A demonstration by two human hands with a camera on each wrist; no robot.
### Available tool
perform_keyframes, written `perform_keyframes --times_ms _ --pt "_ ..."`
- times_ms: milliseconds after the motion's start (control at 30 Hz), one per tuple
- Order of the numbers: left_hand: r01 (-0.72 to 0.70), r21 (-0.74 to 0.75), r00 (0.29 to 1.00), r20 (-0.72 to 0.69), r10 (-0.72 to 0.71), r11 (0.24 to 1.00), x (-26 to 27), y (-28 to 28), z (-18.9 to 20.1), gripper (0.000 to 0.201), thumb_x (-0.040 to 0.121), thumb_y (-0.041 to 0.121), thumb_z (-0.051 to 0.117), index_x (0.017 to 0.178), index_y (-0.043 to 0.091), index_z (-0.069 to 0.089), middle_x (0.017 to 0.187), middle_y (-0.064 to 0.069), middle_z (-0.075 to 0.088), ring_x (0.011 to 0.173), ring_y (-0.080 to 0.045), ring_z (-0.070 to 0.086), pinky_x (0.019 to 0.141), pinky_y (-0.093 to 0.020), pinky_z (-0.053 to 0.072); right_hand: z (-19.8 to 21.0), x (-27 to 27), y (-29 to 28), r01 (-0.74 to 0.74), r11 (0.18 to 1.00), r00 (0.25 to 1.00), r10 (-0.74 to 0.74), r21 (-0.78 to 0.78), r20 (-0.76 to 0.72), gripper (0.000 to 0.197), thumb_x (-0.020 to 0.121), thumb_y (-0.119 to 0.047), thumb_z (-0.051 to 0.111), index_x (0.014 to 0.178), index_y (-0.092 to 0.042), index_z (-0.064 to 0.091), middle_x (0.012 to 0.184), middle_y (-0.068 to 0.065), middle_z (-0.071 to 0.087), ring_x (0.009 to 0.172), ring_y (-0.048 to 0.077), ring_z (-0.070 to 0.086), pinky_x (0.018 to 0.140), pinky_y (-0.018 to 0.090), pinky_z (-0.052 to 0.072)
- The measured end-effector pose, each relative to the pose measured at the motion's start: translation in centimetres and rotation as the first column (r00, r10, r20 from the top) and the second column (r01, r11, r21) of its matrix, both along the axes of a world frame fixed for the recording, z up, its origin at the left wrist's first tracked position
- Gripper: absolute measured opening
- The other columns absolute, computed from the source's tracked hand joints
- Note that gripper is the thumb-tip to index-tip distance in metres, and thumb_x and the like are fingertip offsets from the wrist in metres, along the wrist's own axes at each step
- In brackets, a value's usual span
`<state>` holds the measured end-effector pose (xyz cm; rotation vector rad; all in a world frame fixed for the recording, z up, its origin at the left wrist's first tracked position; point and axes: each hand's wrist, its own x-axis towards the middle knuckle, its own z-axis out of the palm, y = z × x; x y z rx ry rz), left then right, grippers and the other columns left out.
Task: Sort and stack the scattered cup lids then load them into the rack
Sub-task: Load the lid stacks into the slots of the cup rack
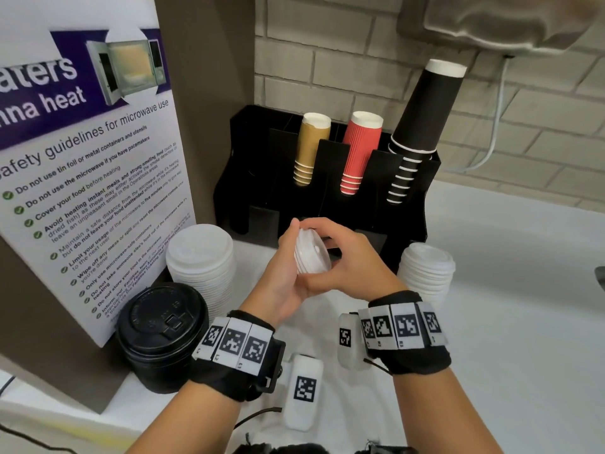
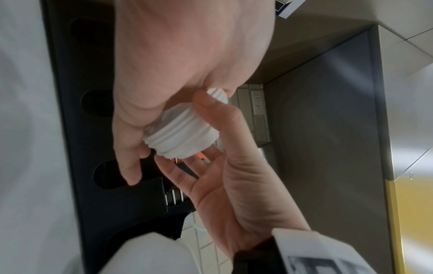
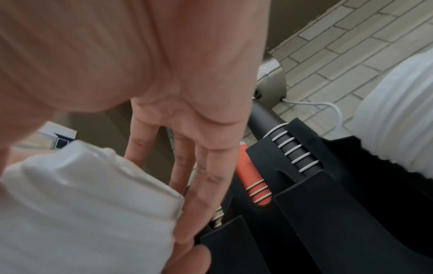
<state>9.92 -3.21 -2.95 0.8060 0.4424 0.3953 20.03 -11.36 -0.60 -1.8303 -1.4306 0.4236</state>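
Observation:
A short stack of white lids (image 1: 311,254) lies tilted on its side, in the air in front of the black rack (image 1: 258,204). My left hand (image 1: 288,257) cradles it from the left, thumb over the top edge. From the right, my right hand (image 1: 347,257) grips it with fingers wrapped over its far side. In the left wrist view the ribbed white lids (image 2: 182,133) sit between my left hand (image 2: 225,166) and my right hand (image 2: 168,74). The right wrist view shows the lids (image 3: 82,204) beside my right fingers (image 3: 201,166).
A tall stack of white lids (image 1: 201,257) stands at the left and another white stack (image 1: 427,268) at the right. A stack of black lids (image 1: 160,332) sits near the front left, by a microwave sign (image 1: 91,178). The rack holds gold cups (image 1: 309,149), red cups (image 1: 360,152) and black cups (image 1: 422,126).

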Motion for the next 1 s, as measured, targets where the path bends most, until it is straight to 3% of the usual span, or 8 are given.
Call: perform_keyframes --times_ms 133,300,400,467,567,633,767,1000 --pt "-0.065 0.028 0.997 -0.043 0.066 0.997 0.0 1.0 0.0 0.061 0.095 0.065 0.027 0.132 0.025 0.055 0.125 -0.008 0.064 0.115 -0.023 0.06 0.091 -0.048 0.049 1.8 1.1 1.8 -0.034 0.999 0.999 0.034 0.009 0.041 0.069 0.065 -0.023 0.084 0.125 -0.032 0.052 0.113 -0.01 0.059 0.105 0.006 0.057 0.088 0.023 0.05" --pt "-0.213 -0.025 0.956 -0.213 0.203 0.977 -0.4 1.7 -1.5 0.033 0.094 0.047 0.053 0.115 0.022 0.055 0.114 -0.005 0.054 0.1 -0.025 0.06 0.07 -0.039 0.055 5.0 5.0 7.6 0.121 0.986 0.983 -0.135 0.111 0.125 0.07 0.065 -0.02 0.084 0.123 -0.015 0.044 0.108 -0.002 0.056 0.099 0.017 0.058 0.079 0.028 0.048" --pt "-0.196 -0.074 0.952 -0.255 0.171 0.978 -0.9 1.5 -2.5 0.02 0.09 0.035 0.061 0.1 0.017 0.061 0.104 -0.005 0.052 0.088 -0.024 0.059 0.063 -0.035 0.053 4.8 6.3 11.3 0.188 0.979 0.956 -0.164 -0.079 0.244 0.072 0.067 -0.022 0.083 0.121 -0.009 0.037 0.107 0.004 0.05 0.098 0.022 0.054 0.071 0.029 0.039" --pt "-0.166 -0.056 0.952 -0.27 0.146 0.985 -1.1 1.5 -2.9 0.015 0.089 0.033 0.062 0.094 0.019 0.064 0.102 -0.004 0.053 0.085 -0.022 0.06 0.061 -0.033 0.052 3.9 6.2 12.9 0.215 0.947 0.924 -0.118 -0.24 0.363 0.078 0.067 -0.025 0.082 0.125 -0.007 0.034 0.114 0.01 0.051 0.099 0.026 0.055 0.074 0.033 0.045" --pt "-0.156 -0.039 0.948 -0.288 0.138 0.987 -1.5 1.6 -3.3 0.016 0.088 0.032 0.063 0.095 0.018 0.066 0.103 -0.003 0.053 0.086 -0.021 0.061 0.061 -0.031 0.052 2.1 5.6 14.4 0.297 0.885 0.831 -0.055 -0.358 0.554 0.084 0.065 -0.031 0.083 0.129 -0.006 0.034 0.123 0.013 0.052 0.107 0.032 0.056 0.091 0.047 0.048" --pt "-0.153 -0.021 0.943 -0.302 0.14 0.988 -1.6 1.5 -3.4 0.02 0.089 0.032 0.062 0.1 0.016 0.066 0.105 -0.004 0.053 0.088 -0.022 0.061 0.064 -0.032 0.052 1.2 5.3 15.0 0.333 0.849 0.781 -0.005 -0.409 0.625 0.086 0.064 -0.033 0.084 0.13 -0.006 0.035 0.13 0.012 0.047 0.111 0.033 0.055 0.096 0.047 0.042" --pt "-0.143 0.001 0.94 -0.314 0.136 0.99 -1.8 1.2 -3.4 0.032 0.09 0.032 0.061 0.113 0.01 0.066 0.106 -0.004 0.053 0.092 -0.022 0.06 0.07 -0.033 0.053 0.0 4.6 15.7 0.342 0.808 0.714 0.109 -0.48 0.692 0.079 0.066 -0.033 0.082 0.128 -0.005 0.042 0.13 0.013 0.041 0.104 0.034 0.058 0.084 0.041 0.046" --pt "-0.148 0.034 0.94 -0.306 0.151 0.988 -1.7 1.2 -3.6 0.029 0.091 0.031 0.06 0.11 0.011 0.067 0.102 -0.001 0.056 0.091 -0.021 0.062 0.07 -0.032 0.054 -2.3 3.6 15.8 0.355 0.798 0.682 0.136 -0.488 0.719 0.056 0.075 -0.023 0.076 0.122 -0.004 0.052 0.121 0.011 0.05 0.104 0.03 0.058 0.064 0.034 0.044"
